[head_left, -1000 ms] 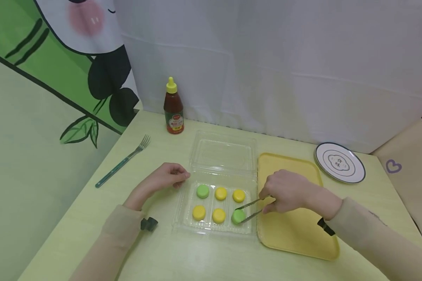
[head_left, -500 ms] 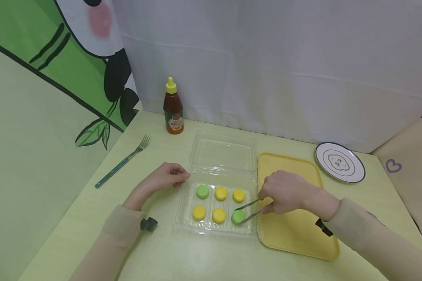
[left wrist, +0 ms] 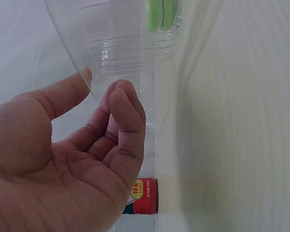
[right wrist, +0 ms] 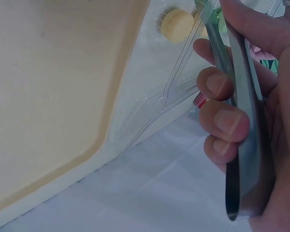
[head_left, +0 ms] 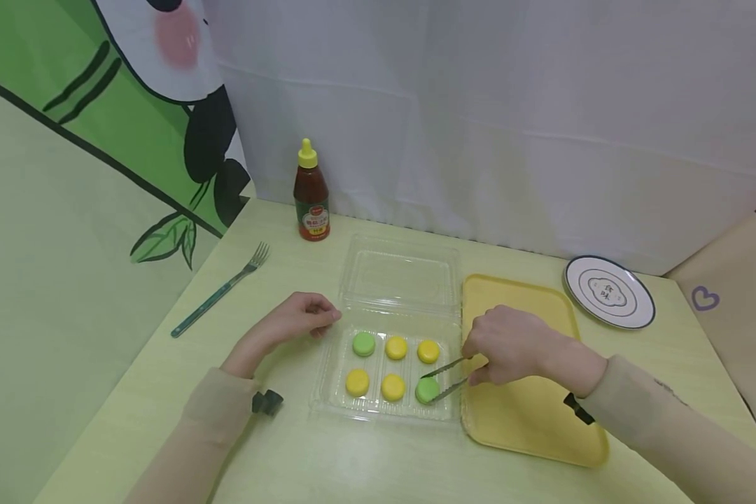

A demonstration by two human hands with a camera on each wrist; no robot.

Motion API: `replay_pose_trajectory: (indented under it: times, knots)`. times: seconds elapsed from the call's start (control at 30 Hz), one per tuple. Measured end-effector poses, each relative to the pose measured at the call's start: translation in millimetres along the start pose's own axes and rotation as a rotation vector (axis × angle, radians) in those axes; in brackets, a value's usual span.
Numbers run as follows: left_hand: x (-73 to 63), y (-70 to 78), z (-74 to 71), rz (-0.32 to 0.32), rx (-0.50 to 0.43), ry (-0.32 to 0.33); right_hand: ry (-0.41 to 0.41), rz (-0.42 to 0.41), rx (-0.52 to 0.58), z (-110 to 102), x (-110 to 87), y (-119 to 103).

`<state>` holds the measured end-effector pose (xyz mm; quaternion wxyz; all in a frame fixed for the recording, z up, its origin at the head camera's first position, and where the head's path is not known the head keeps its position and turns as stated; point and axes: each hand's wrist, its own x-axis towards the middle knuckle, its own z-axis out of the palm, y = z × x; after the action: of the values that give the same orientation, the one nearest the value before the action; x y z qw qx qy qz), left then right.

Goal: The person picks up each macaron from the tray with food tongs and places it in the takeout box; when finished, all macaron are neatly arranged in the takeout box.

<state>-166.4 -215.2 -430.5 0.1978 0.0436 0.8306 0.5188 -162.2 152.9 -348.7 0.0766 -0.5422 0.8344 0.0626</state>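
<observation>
A clear hinged plastic box (head_left: 384, 411) lies with its lid (head_left: 404, 271) folded back. In its base sit yellow macarons (head_left: 393, 387) and two green ones, in two rows. My right hand (head_left: 509, 343) holds metal tongs (right wrist: 249, 164), their arms pointing left into the box. The tong tips stand on either side of the near-right green macaron (head_left: 425, 390). At the box's left edge is my left hand (head_left: 299, 316), fingers curled; in the left wrist view the thin plastic rim (left wrist: 70, 53) passes between thumb and fingertips.
Right of the box lies a yellow tray (head_left: 529, 434), partly under my right hand. A round plate (head_left: 607, 290) stands beyond it at the back right. A sauce bottle (head_left: 311, 199) stands upright at the back left, with a green-handled fork (head_left: 220, 290) nearer the table's left edge.
</observation>
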Motion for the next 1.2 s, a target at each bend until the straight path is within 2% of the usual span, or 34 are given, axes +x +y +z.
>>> replay_pose_trajectory:
  times: [0.27,0.5,1.2]
  knots:
    - [-0.7,1.6,0.1,0.004,0.000,-0.005,-0.007,0.019,-0.008,0,0.2,-1]
    - [-1.8,3.9,0.2,0.008,0.014,-0.002,-0.036,0.054,0.030,-3,-0.4,-3]
    - [-1.6,5.0,1.7,0.004,0.012,0.002,-0.024,0.059,0.054,-17,-5.2,-4]
